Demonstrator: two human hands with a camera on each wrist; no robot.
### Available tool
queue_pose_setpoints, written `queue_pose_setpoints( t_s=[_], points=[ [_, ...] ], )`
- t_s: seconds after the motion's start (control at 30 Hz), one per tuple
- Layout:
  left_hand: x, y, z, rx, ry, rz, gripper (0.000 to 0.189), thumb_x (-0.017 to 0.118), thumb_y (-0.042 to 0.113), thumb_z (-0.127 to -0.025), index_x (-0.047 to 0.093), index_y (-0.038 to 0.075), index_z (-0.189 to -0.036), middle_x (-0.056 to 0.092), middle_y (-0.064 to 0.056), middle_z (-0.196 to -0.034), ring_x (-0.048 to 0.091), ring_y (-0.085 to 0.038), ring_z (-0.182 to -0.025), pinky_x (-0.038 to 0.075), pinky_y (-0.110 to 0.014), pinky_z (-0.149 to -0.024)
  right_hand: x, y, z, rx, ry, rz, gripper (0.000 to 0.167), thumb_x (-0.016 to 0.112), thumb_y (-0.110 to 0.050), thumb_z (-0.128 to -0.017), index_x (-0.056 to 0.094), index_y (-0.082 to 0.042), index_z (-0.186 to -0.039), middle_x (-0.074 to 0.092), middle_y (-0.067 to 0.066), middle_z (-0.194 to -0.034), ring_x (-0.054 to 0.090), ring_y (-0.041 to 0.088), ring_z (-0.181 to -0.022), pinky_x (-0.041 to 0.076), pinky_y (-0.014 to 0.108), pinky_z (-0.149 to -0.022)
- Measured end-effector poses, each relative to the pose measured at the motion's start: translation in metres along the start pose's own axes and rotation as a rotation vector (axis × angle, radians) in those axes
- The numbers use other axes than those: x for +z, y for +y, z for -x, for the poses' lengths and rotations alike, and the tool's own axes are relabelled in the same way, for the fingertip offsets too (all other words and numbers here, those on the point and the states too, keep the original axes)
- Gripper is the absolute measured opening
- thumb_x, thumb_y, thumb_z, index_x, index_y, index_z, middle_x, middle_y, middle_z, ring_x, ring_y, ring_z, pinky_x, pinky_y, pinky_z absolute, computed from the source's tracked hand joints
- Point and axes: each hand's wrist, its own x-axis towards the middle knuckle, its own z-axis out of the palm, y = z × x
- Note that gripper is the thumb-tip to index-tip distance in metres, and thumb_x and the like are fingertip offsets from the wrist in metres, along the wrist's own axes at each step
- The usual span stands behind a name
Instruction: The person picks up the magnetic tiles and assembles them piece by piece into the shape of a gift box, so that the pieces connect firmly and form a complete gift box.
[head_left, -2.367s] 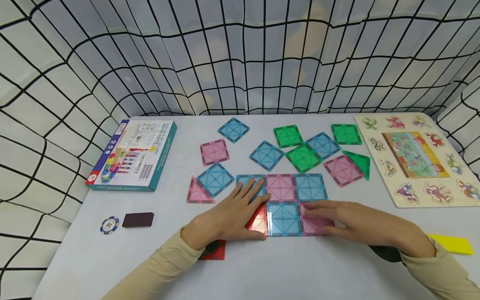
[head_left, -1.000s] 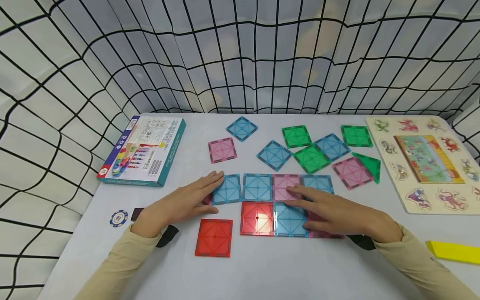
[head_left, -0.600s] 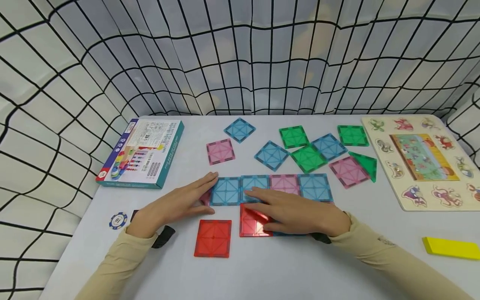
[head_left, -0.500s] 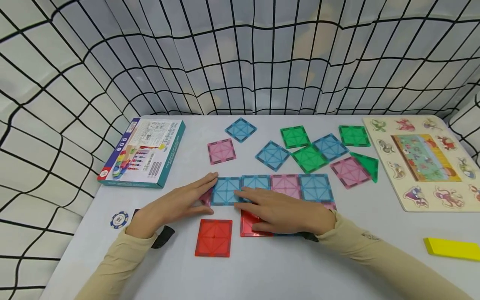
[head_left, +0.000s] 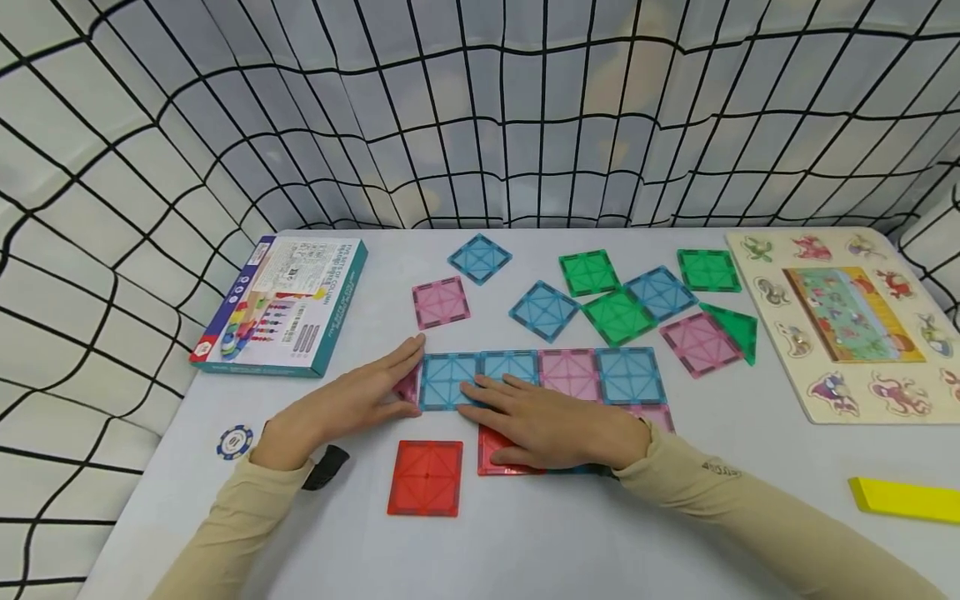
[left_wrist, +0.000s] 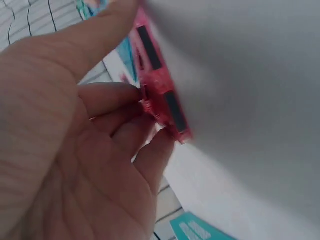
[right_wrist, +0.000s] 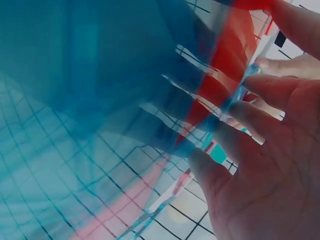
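Observation:
Two rows of translucent magnetic tiles lie flat side by side in the head view. The far row has a blue tile [head_left: 448, 382] at its left end, another blue, a pink tile [head_left: 570, 373] and a blue tile [head_left: 630, 375]. My left hand [head_left: 352, 408] touches a pink triangular tile [head_left: 407, 385] at that left end, fingers on its outer side and thumb extended. The left wrist view shows the triangle's edge [left_wrist: 161, 82] against my fingertips. My right hand [head_left: 551, 421] rests spread across the blue tiles and a red tile [head_left: 495, 454], hiding much of the near row.
A loose red tile [head_left: 425, 478] lies nearer me. Behind the rows are scattered tiles, including a green one [head_left: 618, 317]. A puzzle board [head_left: 772, 392] is at right, a boxed toy [head_left: 285, 308] at left, with a poker chip [head_left: 235, 442] and a yellow block [head_left: 903, 500] further out.
The angled blue tile and pink triangle have come against the far row's left end. My left hand has moved left with them; my right hand has slid left from the near row's pink tile.

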Motion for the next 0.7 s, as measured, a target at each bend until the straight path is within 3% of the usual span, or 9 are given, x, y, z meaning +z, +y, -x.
queue_pose_setpoints(
  t_s=[0.2,0.37,0.5,0.6,0.7],
  points=[
    [-0.01,-0.01,0.0,-0.103,0.065,-0.058,0.086,0.072,0.027,-0.1,0.024,-0.011,-0.16,0.016,-0.026,-0.171,0.019,-0.045,-0.156,0.028,-0.058,-0.121,0.002,0.0,-0.001,-0.006,0.006,0.004,0.071,0.053,-0.041,-0.109,0.026,-0.01,-0.167,0.017,0.01,-0.174,0.011,0.031,-0.161,0.015,0.049,-0.129],
    [-0.015,-0.01,-0.012,-0.086,0.13,-0.172,0.072,0.065,0.021,-0.105,0.029,-0.011,-0.159,0.022,-0.029,-0.168,0.021,-0.045,-0.156,0.028,-0.058,-0.121,0.002,0.001,0.0,-0.012,0.015,-0.033,0.071,0.055,-0.039,-0.109,0.027,-0.009,-0.166,0.017,0.011,-0.174,0.01,0.031,-0.161,0.014,0.05,-0.129],
    [-0.016,0.0,-0.016,-0.08,0.169,-0.217,0.065,0.062,0.019,-0.107,0.033,-0.006,-0.159,0.024,-0.028,-0.168,0.023,-0.045,-0.155,0.03,-0.059,-0.121,0.001,0.003,0.002,-0.013,-0.002,-0.086,0.072,0.056,-0.039,-0.109,0.025,-0.01,-0.167,0.015,0.01,-0.175,0.008,0.031,-0.161,0.013,0.05,-0.129],
    [-0.013,0.014,-0.004,-0.051,0.133,-0.15,0.073,0.067,0.03,-0.104,0.033,-0.001,-0.161,0.023,-0.023,-0.169,0.028,-0.045,-0.154,0.035,-0.061,-0.118,0.001,0.005,0.003,-0.007,-0.014,-0.114,0.072,0.056,-0.039,-0.109,0.024,-0.011,-0.167,0.014,0.008,-0.175,0.007,0.031,-0.161,0.012,0.05,-0.129],
    [-0.004,0.029,0.017,0.005,0.041,-0.086,0.099,0.079,0.049,-0.091,0.03,0.003,-0.163,0.022,-0.019,-0.171,0.03,-0.043,-0.152,0.039,-0.062,-0.115,0.001,0.005,0.003,-0.009,-0.014,-0.132,0.073,0.057,-0.039,-0.108,0.024,-0.011,-0.168,0.013,0.008,-0.176,0.006,0.031,-0.162,0.012,0.05,-0.129]
  ],
)
